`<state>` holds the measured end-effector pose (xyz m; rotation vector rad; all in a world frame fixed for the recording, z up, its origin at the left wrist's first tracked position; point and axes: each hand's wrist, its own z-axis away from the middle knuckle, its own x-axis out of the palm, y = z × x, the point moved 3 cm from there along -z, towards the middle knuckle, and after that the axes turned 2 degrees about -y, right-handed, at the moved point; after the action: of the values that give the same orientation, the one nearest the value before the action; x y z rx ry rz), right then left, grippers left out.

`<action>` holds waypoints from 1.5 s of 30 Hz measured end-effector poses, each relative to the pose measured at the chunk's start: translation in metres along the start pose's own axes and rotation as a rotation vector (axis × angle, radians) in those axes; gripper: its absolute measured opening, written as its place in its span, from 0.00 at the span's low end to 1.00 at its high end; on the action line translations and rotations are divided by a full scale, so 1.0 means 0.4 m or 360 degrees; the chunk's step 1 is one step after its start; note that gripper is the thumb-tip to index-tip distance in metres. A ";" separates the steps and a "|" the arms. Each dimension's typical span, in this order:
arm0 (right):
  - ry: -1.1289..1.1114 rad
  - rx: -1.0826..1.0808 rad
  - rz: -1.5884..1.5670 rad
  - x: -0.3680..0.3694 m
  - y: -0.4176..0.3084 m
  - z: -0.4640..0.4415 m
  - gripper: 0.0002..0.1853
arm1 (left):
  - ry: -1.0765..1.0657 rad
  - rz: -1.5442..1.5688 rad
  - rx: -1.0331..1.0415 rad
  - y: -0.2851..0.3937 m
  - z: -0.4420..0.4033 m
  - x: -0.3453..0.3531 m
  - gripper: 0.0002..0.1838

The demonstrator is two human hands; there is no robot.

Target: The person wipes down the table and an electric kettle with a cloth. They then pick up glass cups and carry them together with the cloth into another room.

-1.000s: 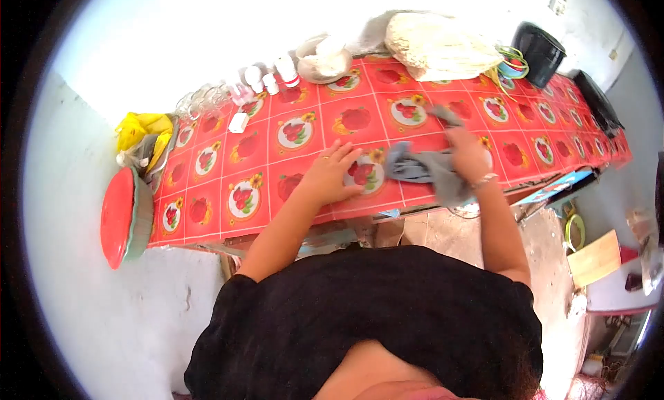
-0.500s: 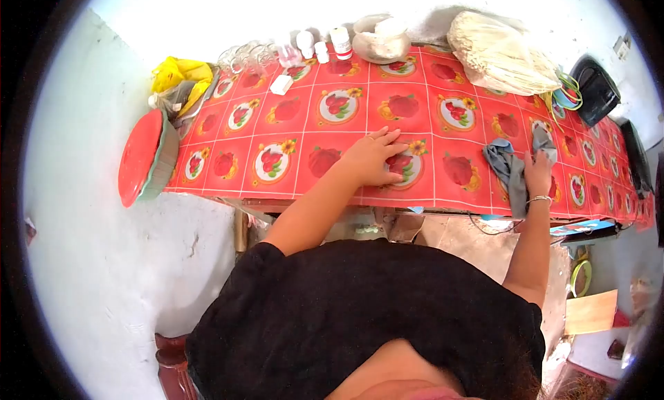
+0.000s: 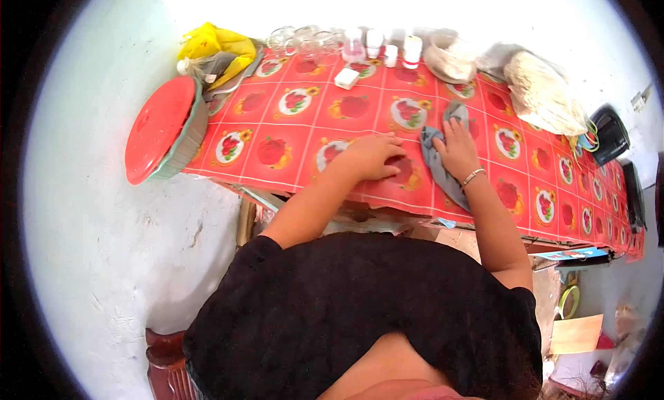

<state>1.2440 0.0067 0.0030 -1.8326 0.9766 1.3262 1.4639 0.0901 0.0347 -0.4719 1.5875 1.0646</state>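
Note:
My right hand (image 3: pixel 458 152) presses a grey cloth (image 3: pixel 434 158) down onto the red, fruit-patterned tablecloth (image 3: pixel 321 123). One end of the cloth sticks out beyond my fingertips and the other hangs toward the table's near edge. To its left, my left hand (image 3: pixel 377 156) rests on the tablecloth with its fingers apart, holding nothing.
Along the back wall stand glasses (image 3: pixel 304 41), white bottles (image 3: pixel 412 50), a small white box (image 3: pixel 346 78), a bagged bowl (image 3: pixel 451 59) and a large pale bag (image 3: pixel 543 92). A red-lidded green tub (image 3: pixel 162 126) and yellow bag (image 3: pixel 218 47) sit left. A black container (image 3: pixel 610 133) stands right.
My right hand has slid the grey cloth leftward over the tablecloth, closer to my left hand. My left hand stays on the table. The view has shifted.

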 end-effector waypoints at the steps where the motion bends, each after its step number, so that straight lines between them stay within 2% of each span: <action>1: -0.0034 -0.0023 -0.0028 -0.009 -0.072 -0.019 0.34 | 0.0078 -0.0021 0.0040 -0.046 0.032 -0.010 0.26; 2: -0.0038 -0.0023 -0.0020 -0.002 -0.136 -0.040 0.34 | 0.0083 -0.0014 0.0044 -0.087 0.062 -0.009 0.26; 4: -0.0112 -0.0174 -0.0131 0.014 -0.257 -0.077 0.34 | 0.0339 -0.0055 -0.0082 -0.156 0.113 -0.026 0.24; 5: -0.0121 -0.0211 -0.0124 0.024 -0.318 -0.096 0.34 | 0.0452 -0.0140 -0.0037 -0.180 0.145 -0.043 0.22; 6: -0.0130 -0.0243 -0.0120 0.038 -0.379 -0.113 0.34 | 0.0441 -0.0130 -0.0013 -0.208 0.172 -0.056 0.22; 8: -0.0160 -0.0342 -0.0110 0.072 -0.495 -0.135 0.35 | 0.0431 0.0063 -0.0192 -0.278 0.225 -0.090 0.17; 10: -0.0276 -0.0396 -0.0155 0.068 -0.612 -0.141 0.35 | 0.0263 0.0166 -0.0385 -0.343 0.297 -0.126 0.13; 12: -0.0312 -0.0456 -0.0237 0.084 -0.703 -0.150 0.36 | 0.0476 0.0069 -0.0262 -0.396 0.376 -0.156 0.10; 14: -0.0319 -0.0518 -0.0317 0.095 -0.787 -0.151 0.37 | 0.0681 0.0037 -0.0384 -0.443 0.445 -0.169 0.11; 15: -0.0352 -0.0557 -0.0356 0.091 -0.825 -0.147 0.38 | 0.0669 0.0041 -0.0358 -0.442 0.469 -0.175 0.11; 17: -0.0327 -0.0639 -0.0476 0.095 -0.899 -0.138 0.37 | 0.0694 0.0355 -0.0755 -0.448 0.522 -0.192 0.12; 19: -0.0253 -0.0643 -0.0541 0.100 -0.954 -0.128 0.36 | 0.0662 0.0316 -0.0741 -0.454 0.555 -0.183 0.13; 21: -0.0361 -0.0877 -0.0484 0.097 -1.001 -0.117 0.30 | 0.0636 0.0277 -0.0715 -0.470 0.581 -0.176 0.14; 22: -0.0346 -0.0847 -0.0465 0.114 -1.008 -0.122 0.30 | 0.0595 0.0322 -0.0768 -0.487 0.594 -0.172 0.14; 25: -0.0030 -0.1071 -0.0848 0.119 -1.008 -0.127 0.17 | 0.0505 0.0347 -0.0801 -0.484 0.611 -0.197 0.16; 26: -0.0017 -0.1042 -0.0820 0.111 -0.995 -0.130 0.17 | 0.0458 0.0331 -0.0820 -0.482 0.611 -0.206 0.17; 28: -0.0433 -0.0457 -0.1148 0.087 -0.952 -0.142 0.18 | 0.0467 0.0231 -0.0650 -0.488 0.587 -0.204 0.17; 29: -0.0411 -0.0424 -0.1132 0.083 -0.931 -0.146 0.18 | 0.0572 0.0370 -0.0661 -0.492 0.576 -0.199 0.17; 31: -0.0034 0.0021 -0.1758 0.074 -0.857 -0.165 0.17 | 0.0656 0.0515 -0.0625 -0.475 0.535 -0.199 0.17; 32: 0.0003 0.0054 -0.1734 0.069 -0.828 -0.170 0.17 | 0.0677 0.0746 -0.0446 -0.454 0.504 -0.198 0.19; 33: 0.0090 0.0271 -0.2135 0.062 -0.792 -0.175 0.16 | 0.0691 0.0977 -0.0265 -0.428 0.473 -0.200 0.21; 34: 0.0187 0.0480 -0.2533 0.024 -0.763 -0.170 0.16 | 0.0679 0.0985 -0.0218 -0.393 0.443 -0.210 0.21; 35: 0.0207 0.0609 -0.2734 -0.012 -0.734 -0.155 0.14 | 0.0504 0.0831 -0.0198 -0.354 0.412 -0.220 0.23; 36: 0.0236 0.0609 -0.2711 -0.053 -0.712 -0.146 0.14 | 0.0335 0.0673 -0.0185 -0.325 0.383 -0.224 0.25; 38: 0.0518 0.0706 -0.3046 -0.108 -0.665 -0.131 0.13 | 0.0404 0.0558 -0.0016 -0.291 0.319 -0.207 0.24; 41: 0.0674 0.0587 -0.2932 -0.160 -0.588 -0.106 0.12 | 0.0420 0.0444 0.0142 -0.166 0.252 -0.228 0.19; 43: 0.0708 0.0403 -0.2867 -0.206 -0.544 -0.064 0.10 | 0.0450 0.0349 0.0167 -0.179 0.189 -0.213 0.17; 45: 0.0804 0.0406 -0.2775 -0.223 -0.497 -0.035 0.09 | 0.0608 0.0138 0.0215 -0.146 0.163 -0.227 0.16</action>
<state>1.4037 0.1109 0.1095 -1.8303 -0.4046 -0.3192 1.5734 0.0929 0.0971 -0.5412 2.0186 0.9615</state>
